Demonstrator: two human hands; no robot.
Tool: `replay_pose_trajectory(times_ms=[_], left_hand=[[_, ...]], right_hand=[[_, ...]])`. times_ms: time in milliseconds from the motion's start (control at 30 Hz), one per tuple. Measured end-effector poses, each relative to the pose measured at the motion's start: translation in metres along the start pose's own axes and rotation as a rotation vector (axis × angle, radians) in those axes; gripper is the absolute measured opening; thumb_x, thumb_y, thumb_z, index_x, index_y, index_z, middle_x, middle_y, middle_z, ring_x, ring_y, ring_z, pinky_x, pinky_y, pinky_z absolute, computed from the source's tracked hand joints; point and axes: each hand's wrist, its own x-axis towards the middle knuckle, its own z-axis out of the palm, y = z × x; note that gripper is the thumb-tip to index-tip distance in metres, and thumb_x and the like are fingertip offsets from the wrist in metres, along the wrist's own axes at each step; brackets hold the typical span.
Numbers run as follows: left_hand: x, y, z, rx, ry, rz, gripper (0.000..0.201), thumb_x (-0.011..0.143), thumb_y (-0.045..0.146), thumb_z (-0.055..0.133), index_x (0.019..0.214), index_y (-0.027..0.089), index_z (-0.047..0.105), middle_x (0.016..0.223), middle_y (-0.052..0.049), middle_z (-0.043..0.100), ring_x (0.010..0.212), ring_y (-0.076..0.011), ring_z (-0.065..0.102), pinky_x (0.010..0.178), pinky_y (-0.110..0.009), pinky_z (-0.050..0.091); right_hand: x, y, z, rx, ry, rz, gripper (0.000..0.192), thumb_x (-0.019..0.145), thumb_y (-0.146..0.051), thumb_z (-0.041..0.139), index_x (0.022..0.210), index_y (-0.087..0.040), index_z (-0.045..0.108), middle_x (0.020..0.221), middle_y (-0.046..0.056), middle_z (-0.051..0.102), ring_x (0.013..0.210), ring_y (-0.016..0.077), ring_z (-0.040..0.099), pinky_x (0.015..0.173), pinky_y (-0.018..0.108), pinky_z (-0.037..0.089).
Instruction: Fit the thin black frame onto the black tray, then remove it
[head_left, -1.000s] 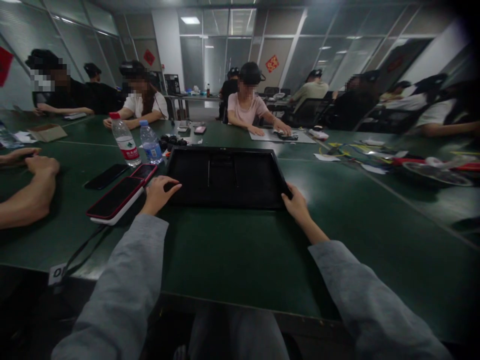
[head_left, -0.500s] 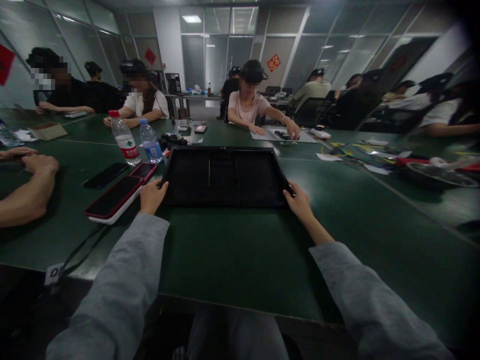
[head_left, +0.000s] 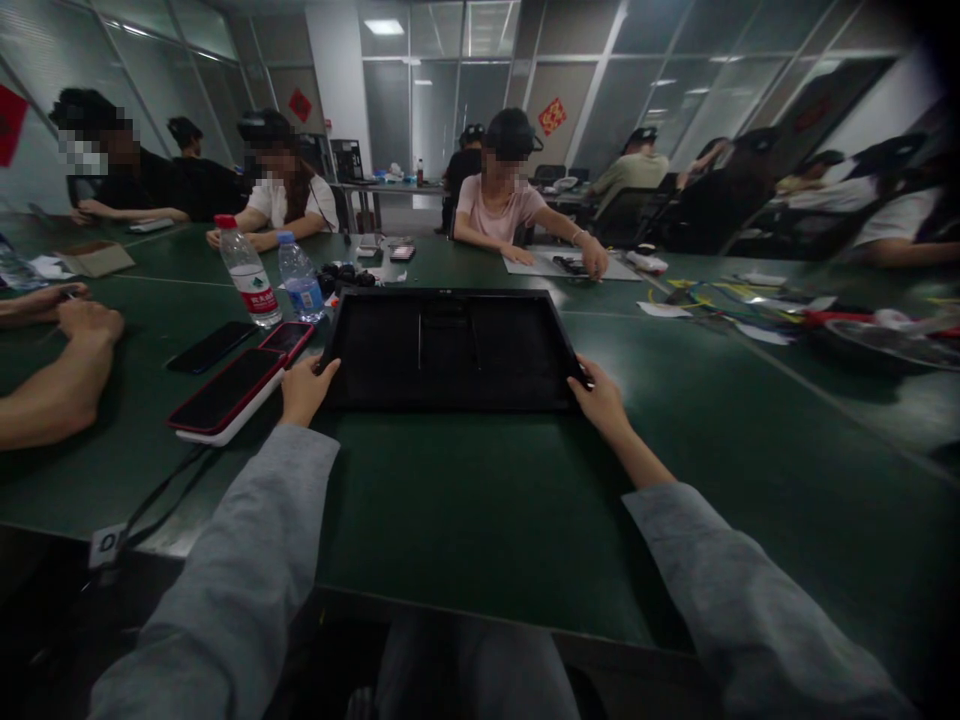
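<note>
A black rectangular tray-like panel (head_left: 495,385) with a raised rim lies on the green table in front of me. Two thin pale lines and a darker shape show in its middle, and a small light mark sits on its far rim. My left hand (head_left: 306,388) is closed around the panel's left edge, thumb on the rim. On the right edge, my right hand (head_left: 600,395) grips it the same way. The fingers beneath both edges are partly hidden.
Left of the panel are a red-capped bottle (head_left: 251,280), a blue-capped bottle (head_left: 301,285), a black phone (head_left: 210,347) and a red-edged device (head_left: 229,395). A co-worker's arms (head_left: 75,370) rest at far left. Cables (head_left: 712,300) lie to the right. Another person (head_left: 502,205) sits opposite.
My hands and the panel stay almost in place; the view has shifted slightly. The hand of the person opposite has moved a little to the right.
</note>
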Motion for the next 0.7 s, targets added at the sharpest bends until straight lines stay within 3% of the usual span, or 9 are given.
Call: replay_pose_trajectory(times_ms=[400,700], left_hand=[[0.012,-0.005,0.004,-0.006,-0.074,-0.082,0.051,0.097,0.064,0.050,0.106,0.019,0.072,0.119,-0.018,0.079,0.115,-0.0335,0.071,0.100,-0.043,0.052],[0.012,-0.006,0.003,-0.015,-0.099,-0.074,0.049,0.096,0.064,0.051,0.100,0.019,0.070,0.119,-0.018,0.078,0.115,-0.0320,0.071,0.100,-0.040,0.051]], right_hand=[[0.007,0.003,-0.005,0.096,-0.021,0.093,0.064,0.077,-0.048,0.072,0.136,-0.022,0.067,0.123,0.015,0.074,0.123,0.0373,0.069,0.112,0.066,0.051],[0.008,-0.002,-0.025,0.281,-0.173,0.245,0.075,0.070,-0.034,0.078,0.143,-0.023,0.062,0.091,0.005,0.075,0.089,0.0303,0.076,0.097,0.059,0.062]])
